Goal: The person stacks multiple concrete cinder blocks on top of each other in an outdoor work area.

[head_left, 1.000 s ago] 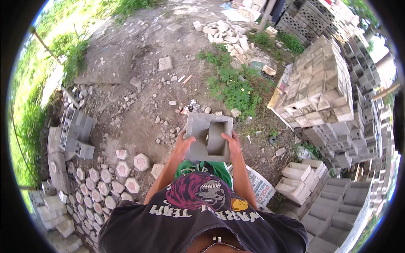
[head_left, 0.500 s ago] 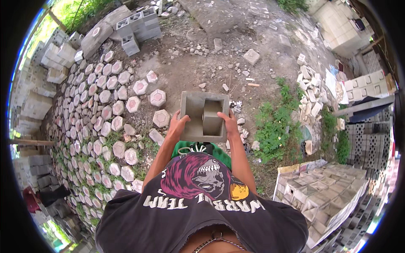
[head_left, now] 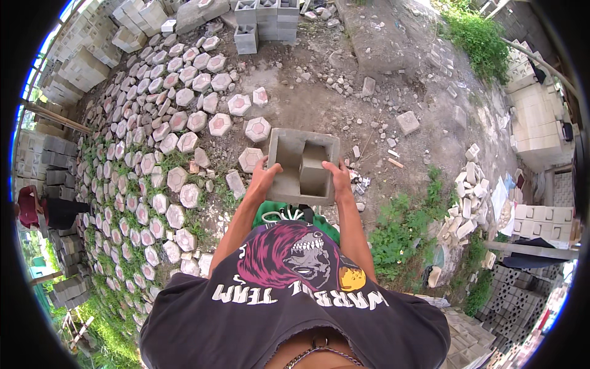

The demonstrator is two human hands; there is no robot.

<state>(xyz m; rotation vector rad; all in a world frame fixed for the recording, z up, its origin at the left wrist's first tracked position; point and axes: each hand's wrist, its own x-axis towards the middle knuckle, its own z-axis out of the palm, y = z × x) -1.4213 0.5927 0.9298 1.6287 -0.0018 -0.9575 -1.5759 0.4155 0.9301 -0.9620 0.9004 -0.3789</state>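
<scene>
Head view, looking straight down. Hollow concrete block (head_left: 302, 167), grey, two-celled, carried at waist height in front of the body, open cells facing up, above bare dirt ground (head_left: 344, 92). Left hand (head_left: 263, 178) clamped on the block's left side, fingers curled over the near edge, grasping the block. Right hand (head_left: 340, 175) clamped on the right side, fingers hooked over the rim beside the inner web, likewise grasping the block. Both forearms stretched forward from the lower edge, over a black printed shirt (head_left: 295, 295) and green trousers (head_left: 319, 221).

Left of the block, a wide field of hexagonal paving stones (head_left: 153, 154) laid flat on the ground, pale grey with pinkish centres, grass sprouting between many; nearest ones just beside the block's far left corner. Beyond them, at the top, a short stack of hollow blocks (head_left: 264, 15) and further stacks of blocks (head_left: 86, 67) along the upper left. Scattered broken stones on the dirt ahead. To the right, a patch of weeds (head_left: 399, 237), then a heap of broken block pieces (head_left: 467, 203). At the far left edge, another person in a red top (head_left: 31, 206), partly cut off.
</scene>
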